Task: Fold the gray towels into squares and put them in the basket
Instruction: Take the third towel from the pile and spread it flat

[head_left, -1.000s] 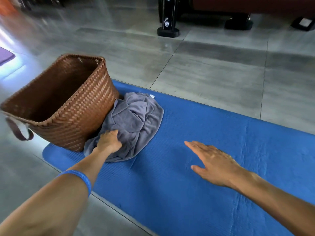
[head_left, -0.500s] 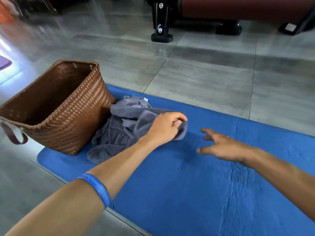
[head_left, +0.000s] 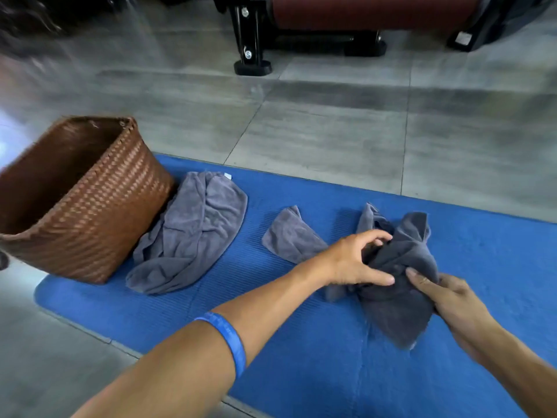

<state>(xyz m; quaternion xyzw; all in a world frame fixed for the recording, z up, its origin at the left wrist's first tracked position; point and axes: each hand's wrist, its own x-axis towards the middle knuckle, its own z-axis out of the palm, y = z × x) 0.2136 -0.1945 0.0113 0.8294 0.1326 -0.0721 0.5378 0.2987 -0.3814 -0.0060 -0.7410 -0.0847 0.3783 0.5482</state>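
A crumpled gray towel [head_left: 401, 267] lies bunched on the blue mat [head_left: 301, 342], right of centre, with one corner trailing left. My left hand [head_left: 352, 260] grips its bunched middle from the left. My right hand [head_left: 446, 300] pinches the same towel from the lower right. A second gray towel [head_left: 193, 230] lies rumpled on the mat against the woven brown basket [head_left: 90, 212], which stands at the mat's left end. What the basket holds is hidden in shadow.
Grey floor tiles [head_left: 331, 131] surround the mat. A black-framed piece of equipment with a dark red pad [head_left: 361, 10] stands on the floor at the back; its black foot [head_left: 253, 66] is nearest. My left forearm wears a blue wristband [head_left: 229, 339].
My left hand pulled one towel off the pile by the basket and dragged it rightward across the mat. My right hand, open before, now holds that towel too.
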